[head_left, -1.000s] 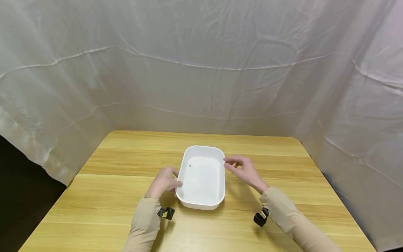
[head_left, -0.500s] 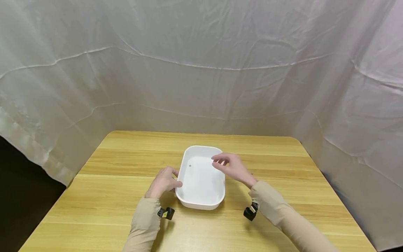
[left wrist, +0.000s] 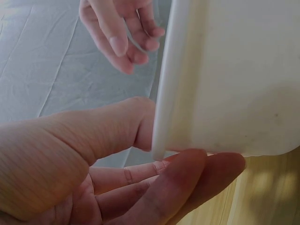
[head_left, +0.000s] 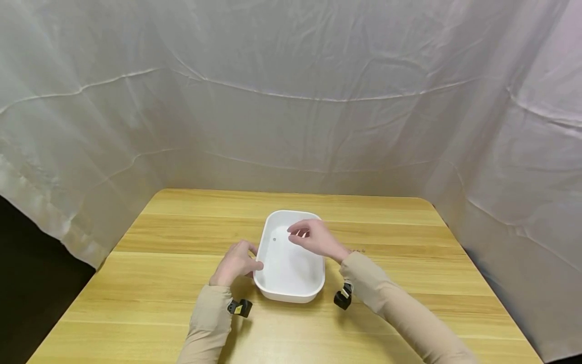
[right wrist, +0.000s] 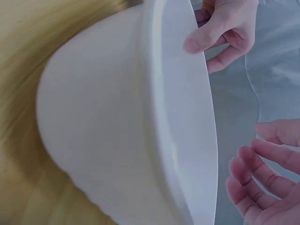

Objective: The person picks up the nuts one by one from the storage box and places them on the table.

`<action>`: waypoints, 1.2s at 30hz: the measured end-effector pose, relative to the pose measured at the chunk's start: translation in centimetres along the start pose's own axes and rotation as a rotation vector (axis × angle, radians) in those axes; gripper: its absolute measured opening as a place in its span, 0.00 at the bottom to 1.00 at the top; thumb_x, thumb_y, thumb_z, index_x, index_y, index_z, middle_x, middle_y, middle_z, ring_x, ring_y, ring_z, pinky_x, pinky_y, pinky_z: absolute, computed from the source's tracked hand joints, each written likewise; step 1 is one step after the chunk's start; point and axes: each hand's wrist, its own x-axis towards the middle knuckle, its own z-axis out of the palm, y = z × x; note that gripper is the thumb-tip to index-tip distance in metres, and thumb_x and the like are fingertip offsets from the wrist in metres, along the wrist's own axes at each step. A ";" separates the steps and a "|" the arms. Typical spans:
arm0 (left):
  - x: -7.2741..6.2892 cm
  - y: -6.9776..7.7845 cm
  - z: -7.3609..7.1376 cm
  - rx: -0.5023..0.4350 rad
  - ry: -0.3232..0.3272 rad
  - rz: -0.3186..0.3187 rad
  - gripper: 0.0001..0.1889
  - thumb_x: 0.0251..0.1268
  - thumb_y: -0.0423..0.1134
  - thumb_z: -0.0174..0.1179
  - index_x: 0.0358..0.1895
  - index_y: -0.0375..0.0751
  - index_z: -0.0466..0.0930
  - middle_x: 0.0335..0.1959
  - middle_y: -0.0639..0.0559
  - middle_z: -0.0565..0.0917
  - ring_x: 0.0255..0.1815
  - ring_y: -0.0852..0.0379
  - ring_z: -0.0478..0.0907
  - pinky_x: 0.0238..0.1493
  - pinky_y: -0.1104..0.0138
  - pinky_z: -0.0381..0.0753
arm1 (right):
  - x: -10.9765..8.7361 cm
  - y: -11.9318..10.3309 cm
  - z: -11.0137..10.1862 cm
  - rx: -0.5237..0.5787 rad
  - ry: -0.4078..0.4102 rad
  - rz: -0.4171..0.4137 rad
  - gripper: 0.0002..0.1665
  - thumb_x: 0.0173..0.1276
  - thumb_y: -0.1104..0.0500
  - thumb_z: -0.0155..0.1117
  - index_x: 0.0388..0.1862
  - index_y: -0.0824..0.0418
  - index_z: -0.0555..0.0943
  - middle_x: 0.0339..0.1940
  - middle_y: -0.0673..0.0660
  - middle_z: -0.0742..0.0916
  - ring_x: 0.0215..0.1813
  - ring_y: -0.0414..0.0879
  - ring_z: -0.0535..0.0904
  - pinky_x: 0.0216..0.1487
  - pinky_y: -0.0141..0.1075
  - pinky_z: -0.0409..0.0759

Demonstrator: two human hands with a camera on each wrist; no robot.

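Note:
A white rectangular tub point(head_left: 291, 270) with rounded corners stands on the wooden table. My left hand point(head_left: 235, 263) grips its left rim, the thumb over the edge and the other fingers under the outside of the wall, as the left wrist view shows. Over the far half of the tub hovers my right hand point(head_left: 316, 236), its fingers loosely bent and the thumb apart from them. Nothing shows between those fingers point(right wrist: 262, 173) in the right wrist view. A tiny grey spot point(head_left: 274, 239) lies on the tub's floor at the left; what it is cannot be made out.
Several tiny brownish things point(head_left: 357, 251) lie on the table point(head_left: 386, 230) right of the tub, close to my right wrist. Each sleeve carries a small black camera, such as the right wrist camera point(head_left: 343, 297). Grey-white cloth point(head_left: 291, 136) hangs behind and along both sides.
My right hand has moved left, from beside the tub's right rim to above its inside. The tiny brownish things have come into view behind it. The left hand and tub stay put.

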 end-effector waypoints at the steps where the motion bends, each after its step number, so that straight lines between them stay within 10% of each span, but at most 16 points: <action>1: 0.0 0.0 0.0 0.003 0.001 0.000 0.14 0.52 0.25 0.65 0.45 0.26 0.83 0.43 0.35 0.85 0.25 0.53 0.86 0.31 0.63 0.90 | 0.3 0.0 0.1 -0.005 -0.011 0.006 0.16 0.68 0.59 0.65 0.50 0.66 0.86 0.43 0.60 0.90 0.41 0.46 0.84 0.42 0.31 0.83; 19: 0.0 0.1 -0.1 -0.004 -0.005 0.001 0.15 0.52 0.25 0.65 0.45 0.25 0.83 0.43 0.35 0.85 0.25 0.52 0.86 0.30 0.63 0.90 | 4.7 0.4 1.7 -0.023 -0.138 0.067 0.14 0.67 0.61 0.66 0.48 0.68 0.87 0.43 0.61 0.92 0.45 0.49 0.87 0.45 0.32 0.86; 36: 0.0 -0.1 0.2 0.000 -0.002 0.001 0.15 0.52 0.25 0.66 0.45 0.26 0.83 0.42 0.35 0.86 0.27 0.50 0.88 0.31 0.64 0.89 | 6.9 2.2 4.1 0.069 -0.130 0.298 0.08 0.64 0.67 0.68 0.42 0.69 0.87 0.36 0.61 0.90 0.28 0.41 0.79 0.33 0.28 0.81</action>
